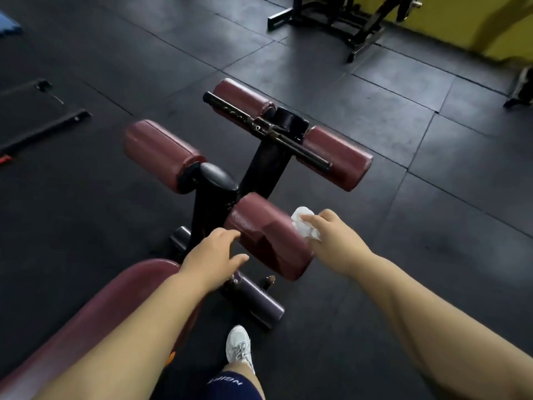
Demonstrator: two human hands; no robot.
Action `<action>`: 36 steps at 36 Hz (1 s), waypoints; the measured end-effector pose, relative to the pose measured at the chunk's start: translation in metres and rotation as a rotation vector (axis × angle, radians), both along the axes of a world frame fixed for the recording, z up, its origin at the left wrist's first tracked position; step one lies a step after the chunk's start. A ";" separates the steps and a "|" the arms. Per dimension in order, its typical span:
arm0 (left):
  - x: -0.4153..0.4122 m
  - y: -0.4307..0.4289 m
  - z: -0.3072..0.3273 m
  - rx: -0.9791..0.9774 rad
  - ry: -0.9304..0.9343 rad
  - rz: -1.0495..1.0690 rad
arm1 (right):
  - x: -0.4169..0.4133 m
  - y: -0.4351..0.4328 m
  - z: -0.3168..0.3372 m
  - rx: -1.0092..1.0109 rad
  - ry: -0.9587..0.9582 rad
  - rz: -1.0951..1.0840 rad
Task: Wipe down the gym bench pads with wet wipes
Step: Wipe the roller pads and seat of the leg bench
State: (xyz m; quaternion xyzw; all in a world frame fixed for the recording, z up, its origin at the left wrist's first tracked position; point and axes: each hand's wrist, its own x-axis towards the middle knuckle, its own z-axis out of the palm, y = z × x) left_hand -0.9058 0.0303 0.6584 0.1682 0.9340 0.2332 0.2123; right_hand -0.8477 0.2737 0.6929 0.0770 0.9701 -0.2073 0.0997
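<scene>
Left hand (213, 252): released, loose fingers at the left end of the roller pad (268, 238).
Wet wipe (304, 225): bunched against the pad's right end.
Right hand (331, 235): grasps the wipe — best to brace left, press, sweep right round the pad.

The right hand (331, 236) grips a crumpled wet wipe (302, 226) at the near roller pad (265, 235)'s right end. The left hand (213, 256) touches its left side.
</scene>
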 end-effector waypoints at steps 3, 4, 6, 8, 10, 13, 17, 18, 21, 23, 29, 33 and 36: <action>-0.024 0.008 -0.007 0.061 0.029 0.111 | -0.030 0.001 -0.003 -0.015 0.004 0.039; -0.030 0.010 -0.009 0.072 0.029 0.146 | -0.039 0.001 -0.004 -0.021 0.004 0.058; -0.041 0.014 -0.013 0.074 0.007 0.184 | -0.058 0.000 -0.006 -0.027 0.000 0.099; -0.046 0.016 -0.018 0.056 -0.051 0.192 | -0.073 -0.003 -0.007 -0.036 -0.007 0.135; -0.046 0.017 -0.024 0.068 -0.099 0.204 | -0.086 -0.005 -0.010 -0.076 -0.010 0.170; -0.042 0.019 -0.030 0.123 -0.112 0.262 | -0.105 -0.011 -0.017 -0.141 -0.028 0.246; -0.037 0.022 -0.035 0.176 -0.097 0.357 | -0.133 -0.018 -0.035 -0.096 0.007 0.411; -0.036 0.024 -0.036 0.192 -0.099 0.382 | -0.139 -0.018 -0.039 -0.082 0.029 0.445; -0.030 0.030 -0.035 0.239 -0.109 0.462 | -0.154 -0.018 -0.046 -0.125 0.076 0.498; -0.025 0.035 -0.035 0.264 -0.104 0.519 | -0.159 -0.018 -0.048 -0.177 0.095 0.519; -0.017 0.051 -0.035 0.314 -0.082 0.712 | -0.152 -0.006 -0.053 -0.264 0.131 0.657; -0.012 0.059 -0.035 0.324 -0.069 0.786 | -0.131 0.013 -0.055 -0.235 0.177 0.904; -0.008 0.064 -0.034 0.346 -0.058 0.806 | -0.115 0.033 -0.054 -0.243 0.109 1.062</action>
